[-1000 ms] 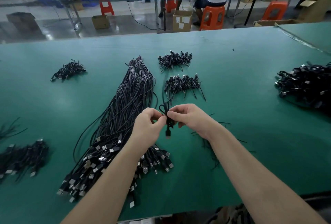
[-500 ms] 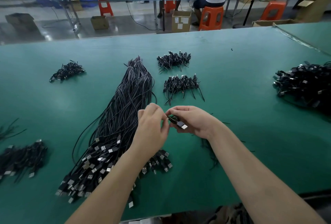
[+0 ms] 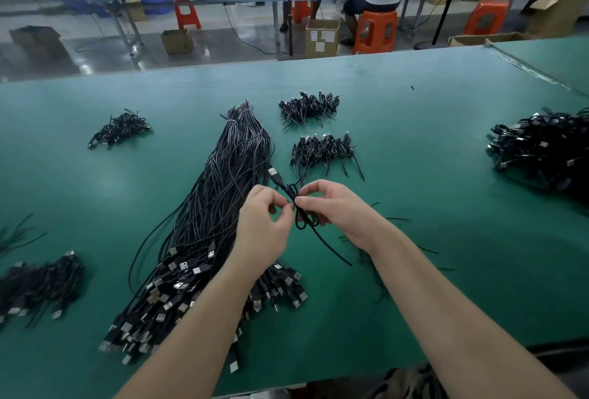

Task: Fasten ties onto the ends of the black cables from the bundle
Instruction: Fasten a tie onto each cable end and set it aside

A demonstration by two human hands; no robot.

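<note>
**Both hands pinching a coiled cable above the table**

Head view: left hand (image 3: 266, 225) and right hand (image 3: 334, 210) pinch a small coiled black cable with silver USB plug (image 3: 296, 204), held over the green felt table (image 3: 430, 150). Long black cable bundle (image 3: 220, 207) lies just left. Cardboard box (image 3: 322, 38) on floor, contents hidden.

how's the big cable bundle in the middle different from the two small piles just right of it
The big cable bundle holds long cables laid out straight, tied near its far end, plugs fanned out at the near end. The two small piles hold short coiled-up cables lying in compact heaps. The bundle runs far down the green table; each pile covers only a small patch. All are black cables with metal plugs.
</note>
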